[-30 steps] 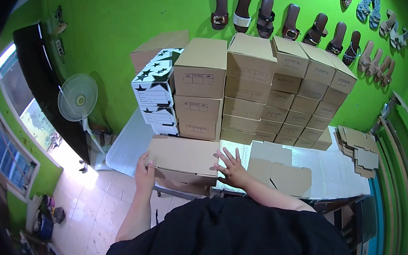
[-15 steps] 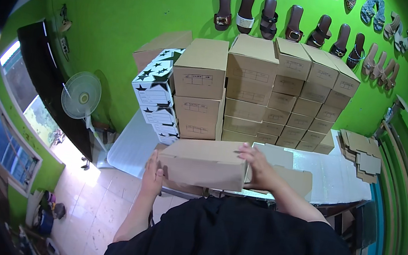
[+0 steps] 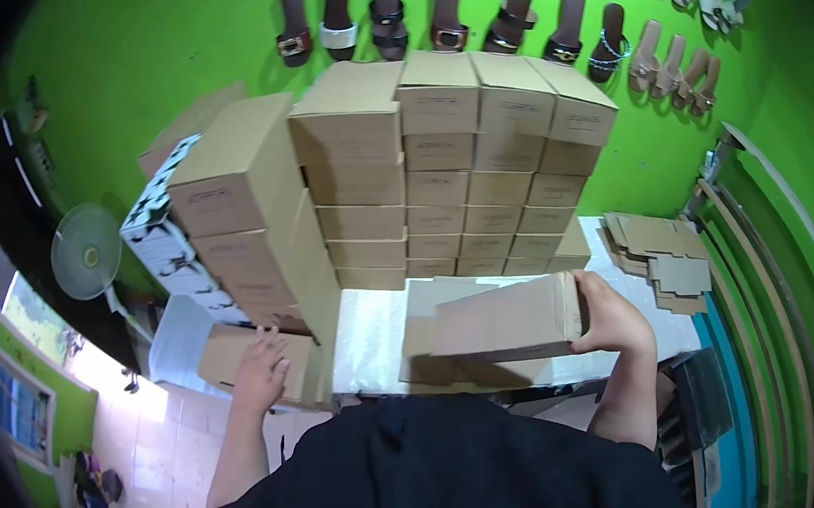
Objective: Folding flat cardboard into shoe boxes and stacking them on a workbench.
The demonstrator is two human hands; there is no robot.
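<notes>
Over the bench [image 3: 365, 340], your R grip [image 3: 617, 318] is grasping one box [image 3: 505, 317] by its R end, tilted, above flat card [image 3: 420, 364]. Your L grip [image 3: 261, 374] is released, fingers loose, at the low box [image 3: 223, 354]; can't tell if it presses. Held by one end only, the box may slip or swing, b/c its L end has no support; a corner could also knock the stack [image 3: 339, 146]. Labels [image 3: 516, 109]: dark print, too small to read; no brand legible.
</notes>
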